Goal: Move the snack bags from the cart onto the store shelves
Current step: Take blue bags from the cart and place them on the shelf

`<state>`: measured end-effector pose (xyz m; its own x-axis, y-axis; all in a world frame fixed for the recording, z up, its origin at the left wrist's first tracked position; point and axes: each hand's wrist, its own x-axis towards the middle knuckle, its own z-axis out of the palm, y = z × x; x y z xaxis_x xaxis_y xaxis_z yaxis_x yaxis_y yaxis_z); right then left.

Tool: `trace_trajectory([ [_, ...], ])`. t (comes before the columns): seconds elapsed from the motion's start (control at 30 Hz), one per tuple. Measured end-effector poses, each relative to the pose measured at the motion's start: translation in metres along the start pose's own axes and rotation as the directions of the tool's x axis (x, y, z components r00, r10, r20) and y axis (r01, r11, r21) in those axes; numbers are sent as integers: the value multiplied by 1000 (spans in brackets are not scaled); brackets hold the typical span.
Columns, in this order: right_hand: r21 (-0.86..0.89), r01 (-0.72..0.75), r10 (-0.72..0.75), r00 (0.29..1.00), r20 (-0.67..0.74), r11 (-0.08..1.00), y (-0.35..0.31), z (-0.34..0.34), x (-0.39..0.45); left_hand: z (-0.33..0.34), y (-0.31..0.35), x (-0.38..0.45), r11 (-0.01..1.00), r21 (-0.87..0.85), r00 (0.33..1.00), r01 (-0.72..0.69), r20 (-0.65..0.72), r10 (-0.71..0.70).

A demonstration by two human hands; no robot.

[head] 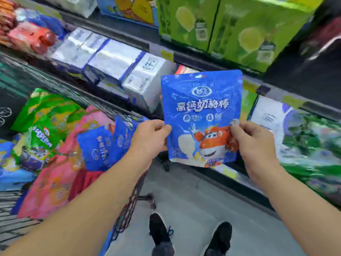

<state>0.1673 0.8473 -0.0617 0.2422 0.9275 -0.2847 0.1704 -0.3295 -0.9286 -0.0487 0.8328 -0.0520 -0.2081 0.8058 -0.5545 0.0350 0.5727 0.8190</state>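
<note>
Just right of the cart point(129, 206), between it and the store shelves point(217, 58), a blue snack bag point(202, 115) is held upright in the air, face toward the camera. The left hand point(150, 138) pinches its left edge, thumb in front and fingers curled behind; the right hand point(252, 143) pinches the right edge the same way. Both grips sit on the bag's thin margins, so I judge the slick, glossy film could slip free, or the flat, crinkled pouch could buckle against the white cartons point(118, 71) if pushed into too tight a gap. Left of the held bag, more soft bags, green point(48, 122), pink point(60, 174) and blue point(103, 146), lie heaped in the wire cart, loosely enough that they could slide.
</note>
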Motion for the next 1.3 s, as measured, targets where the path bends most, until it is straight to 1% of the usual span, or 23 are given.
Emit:
trace_trajectory([
  [0.1, 12, -32, 33, 998, -58, 999, 14, -61, 5, 59, 6, 3, 997, 75, 999, -21, 46, 17],
  [0.2, 9, -55, 56, 988, -144, 998, 35, -129, 9, 127, 13, 0, 983, 178, 990, -49, 136, 25],
  [0.33, 55, -80, 91, 963, -253, 995, 54, -205, 14, 211, 26, -9, 963, 256, 972, -81, 236, 19],
  [0.43, 128, -104, 139, 941, -308, 986, 63, -253, 18, 266, 36, -15, 915, 356, 959, -189, 268, 94],
  [0.5, 134, -111, 153, 921, -360, 985, 69, -287, 21, 303, 43, -21, 876, 413, 945, -249, 301, 127],
  [0.57, 132, -116, 161, 896, -413, 984, 75, -321, 25, 341, 53, -27, 848, 433, 922, -306, 357, 150],
  [0.63, 109, -123, 159, 874, -460, 986, 78, -350, 32, 374, 62, -33, 830, 431, 900, -352, 400, 174],
  [0.7, 28, -135, 131, 852, -507, 990, 80, -375, 42, 401, 70, -36, 827, 406, 886, -389, 412, 214],
  [0.8, -79, -128, 64, 833, -549, 989, 72, -405, 62, 435, 81, -36, 826, 357, 867, -436, 413, 278],
  [0.87, -127, -119, 24, 815, -580, 985, 67, -419, 79, 452, 89, -30, 791, 342, 836, -507, 417, 355],
  [0.9, -124, -116, 20, 804, -595, 985, 65, -425, 87, 461, 92, -26, 768, 344, 821, -540, 416, 392],
  [0.97, -84, -118, 42, 790, -612, 989, 62, -437, 102, 478, 98, -19, 742, 335, 800, -581, 402, 445],
  [1.03, -17, -103, 72, 796, -601, 995, 58, -444, 116, 489, 105, -15, 716, 336, 784, -612, 375, 495],
  [1.13, 150, -13, 95, 827, -555, 989, 46, -449, 133, 495, 116, -12, 606, 382, 716, -697, 329, 616],
  [1.2, 207, 27, 91, 839, -537, 978, 41, -450, 142, 498, 118, -12, 537, 410, 666, -737, 308, 679],
  [1.27, 220, 44, 82, 844, -530, 974, 42, -449, 147, 501, 116, -12, 514, 400, 639, -759, 301, 708],
  [1.3, 227, 50, 79, 847, -525, 973, 44, -447, 148, 503, 112, -8, 524, 392, 643, -756, 295, 707],
])
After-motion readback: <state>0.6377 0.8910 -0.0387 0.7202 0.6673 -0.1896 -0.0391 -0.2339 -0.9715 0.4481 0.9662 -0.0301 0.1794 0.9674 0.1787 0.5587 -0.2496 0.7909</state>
